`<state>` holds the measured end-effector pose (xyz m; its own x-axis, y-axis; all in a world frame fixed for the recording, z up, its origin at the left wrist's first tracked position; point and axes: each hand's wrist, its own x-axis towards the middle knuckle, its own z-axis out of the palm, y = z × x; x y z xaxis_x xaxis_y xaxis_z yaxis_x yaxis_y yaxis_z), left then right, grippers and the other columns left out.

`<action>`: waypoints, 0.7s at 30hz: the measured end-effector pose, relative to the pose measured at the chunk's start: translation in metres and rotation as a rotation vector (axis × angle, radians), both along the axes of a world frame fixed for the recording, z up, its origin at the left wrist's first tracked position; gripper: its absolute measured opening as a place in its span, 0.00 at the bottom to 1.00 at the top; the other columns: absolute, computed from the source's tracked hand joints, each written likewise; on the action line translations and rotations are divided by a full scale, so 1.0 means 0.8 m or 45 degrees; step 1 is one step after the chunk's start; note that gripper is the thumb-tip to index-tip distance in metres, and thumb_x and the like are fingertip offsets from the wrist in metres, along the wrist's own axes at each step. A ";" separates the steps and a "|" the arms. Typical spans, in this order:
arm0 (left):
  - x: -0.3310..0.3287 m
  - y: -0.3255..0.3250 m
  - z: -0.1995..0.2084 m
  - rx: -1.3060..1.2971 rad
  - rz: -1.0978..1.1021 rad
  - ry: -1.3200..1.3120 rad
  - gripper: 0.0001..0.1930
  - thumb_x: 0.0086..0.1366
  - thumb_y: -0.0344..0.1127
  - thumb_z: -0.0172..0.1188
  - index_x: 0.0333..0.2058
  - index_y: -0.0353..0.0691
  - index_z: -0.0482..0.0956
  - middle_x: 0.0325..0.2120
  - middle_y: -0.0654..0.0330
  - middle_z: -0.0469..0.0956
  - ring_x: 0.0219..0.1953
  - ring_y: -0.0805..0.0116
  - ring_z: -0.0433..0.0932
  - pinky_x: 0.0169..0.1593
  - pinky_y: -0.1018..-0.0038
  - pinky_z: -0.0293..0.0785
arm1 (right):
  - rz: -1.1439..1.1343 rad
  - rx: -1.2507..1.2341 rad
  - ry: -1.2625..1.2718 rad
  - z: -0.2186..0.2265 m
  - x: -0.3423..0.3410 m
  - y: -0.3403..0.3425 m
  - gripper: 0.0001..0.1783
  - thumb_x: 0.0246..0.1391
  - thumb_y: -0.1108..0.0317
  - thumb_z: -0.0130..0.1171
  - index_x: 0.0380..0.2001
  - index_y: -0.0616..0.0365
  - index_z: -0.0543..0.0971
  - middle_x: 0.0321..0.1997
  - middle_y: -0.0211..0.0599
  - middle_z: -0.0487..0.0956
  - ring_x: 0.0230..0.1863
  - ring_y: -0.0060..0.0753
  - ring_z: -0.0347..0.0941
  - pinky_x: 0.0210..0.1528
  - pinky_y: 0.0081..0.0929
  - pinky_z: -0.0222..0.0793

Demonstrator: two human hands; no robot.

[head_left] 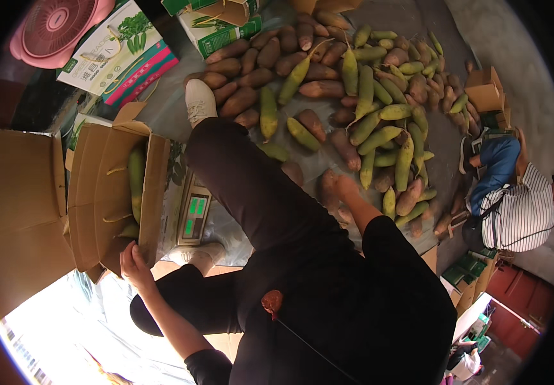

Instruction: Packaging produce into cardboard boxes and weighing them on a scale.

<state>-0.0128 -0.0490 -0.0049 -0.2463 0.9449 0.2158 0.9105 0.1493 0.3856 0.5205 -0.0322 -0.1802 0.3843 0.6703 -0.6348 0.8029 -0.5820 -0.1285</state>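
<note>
Floor: grey sheeting [411,19] under a broad heap of green radishes [379,138] and red-brown roots [322,88].
Right side: a co-worker in a striped shirt [520,215].
Open carton [156,186]: green radishes inside, along its right wall.
Scale [193,215]: beside the carton, display lit green.
Left hand [137,268]: fingers at the carton's near edge; grip unclear.
Right hand [346,186]: down at a red-brown root at the heap's near side; cannot tell whether it grasps.
</note>
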 end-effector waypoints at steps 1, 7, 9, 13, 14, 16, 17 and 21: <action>0.000 0.001 -0.002 0.011 0.000 -0.009 0.10 0.64 0.34 0.51 0.37 0.34 0.78 0.28 0.52 0.75 0.30 0.57 0.75 0.34 0.68 0.70 | -0.048 -0.017 0.059 -0.012 0.004 -0.005 0.22 0.54 0.52 0.44 0.40 0.56 0.78 0.39 0.52 0.77 0.44 0.55 0.72 0.50 0.41 0.65; 0.001 0.011 -0.014 0.072 -0.018 -0.051 0.11 0.64 0.35 0.51 0.36 0.33 0.78 0.28 0.54 0.76 0.30 0.59 0.75 0.34 0.69 0.71 | 0.457 0.409 0.056 -0.132 0.041 -0.016 0.18 0.44 0.54 0.57 0.33 0.56 0.77 0.34 0.44 0.78 0.38 0.52 0.73 0.46 0.39 0.67; -0.001 0.007 -0.010 0.058 0.006 -0.049 0.12 0.64 0.36 0.51 0.36 0.33 0.78 0.28 0.54 0.76 0.30 0.59 0.75 0.35 0.69 0.71 | 0.322 0.433 0.175 -0.135 0.024 -0.011 0.17 0.42 0.55 0.59 0.33 0.55 0.77 0.33 0.42 0.78 0.39 0.50 0.73 0.47 0.37 0.67; -0.004 0.006 -0.010 0.098 0.012 -0.020 0.13 0.65 0.37 0.50 0.35 0.33 0.78 0.28 0.54 0.76 0.30 0.60 0.75 0.35 0.69 0.71 | 0.395 0.354 0.110 -0.122 -0.007 -0.006 0.17 0.38 0.59 0.63 0.34 0.51 0.78 0.32 0.35 0.79 0.40 0.44 0.74 0.47 0.33 0.69; -0.005 0.005 -0.011 0.068 0.024 -0.012 0.12 0.65 0.36 0.50 0.36 0.33 0.78 0.29 0.54 0.76 0.31 0.60 0.75 0.37 0.70 0.71 | 0.391 0.363 0.107 -0.117 -0.012 -0.006 0.17 0.38 0.59 0.63 0.34 0.51 0.78 0.32 0.35 0.79 0.40 0.44 0.74 0.47 0.33 0.69; -0.009 -0.002 -0.008 0.038 0.052 0.009 0.12 0.65 0.34 0.49 0.36 0.32 0.78 0.30 0.53 0.77 0.32 0.61 0.75 0.38 0.70 0.71 | 0.306 0.218 0.281 -0.097 -0.029 -0.008 0.16 0.39 0.61 0.63 0.36 0.52 0.78 0.33 0.38 0.79 0.41 0.43 0.74 0.45 0.32 0.70; -0.008 -0.001 -0.006 0.018 0.069 -0.012 0.12 0.65 0.34 0.49 0.36 0.32 0.78 0.30 0.53 0.77 0.32 0.61 0.75 0.38 0.70 0.71 | 0.304 0.224 0.278 -0.098 -0.032 -0.010 0.16 0.39 0.61 0.63 0.36 0.52 0.78 0.33 0.38 0.79 0.41 0.43 0.74 0.45 0.32 0.70; 0.005 0.009 -0.004 0.002 0.076 -0.073 0.12 0.65 0.35 0.49 0.36 0.32 0.77 0.29 0.54 0.76 0.32 0.62 0.75 0.38 0.71 0.71 | 0.243 0.051 0.398 -0.119 -0.018 -0.025 0.18 0.43 0.60 0.61 0.39 0.53 0.78 0.44 0.43 0.77 0.48 0.43 0.73 0.50 0.36 0.67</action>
<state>-0.0084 -0.0421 -0.0082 -0.3143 0.9277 0.2013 0.8762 0.2019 0.4375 0.5059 -0.0525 -0.2754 0.0417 0.7377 -0.6739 0.8151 -0.4152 -0.4040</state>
